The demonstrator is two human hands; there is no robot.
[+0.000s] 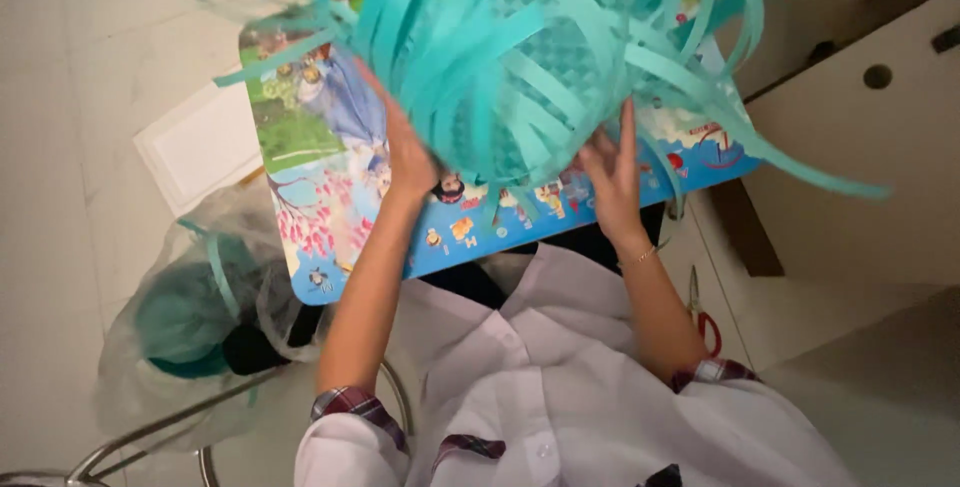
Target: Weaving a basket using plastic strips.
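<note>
A half-woven basket (530, 67) of teal paper strips sits at the centre of the view, raised over a small table (330, 227) whose top is printed with bright cartoon pictures; its body shows a checkered weave, and many loose strips (760, 137) fan out from it on every side, some curling well beyond the table's far edge; the left hand (405, 152) presses flat against the basket's left side, fingers spread and partly buried among the strips, not curled round any single one; the right hand (610, 177) lies open against the lower right of the weave, fingers pointing up and touching it, so the basket is steadied between two open palms rather than gripped in a fist; a thin bracelet (640, 257) circles the right wrist; both forearms are bare, coming from a white shirt (560, 387) with plaid cuffs; on the pale floor to the left of the table lies a clear plastic bag (190, 317) holding more teal material, beside a curved metal chair frame (150, 432); a white flat sheet (195, 147) rests on the floor just beside the table's left edge; red-handled scissors (700, 312) lie on the floor to the right, near the right elbow; a beige cabinet (860, 147) with a round hole stands at the far right
</note>
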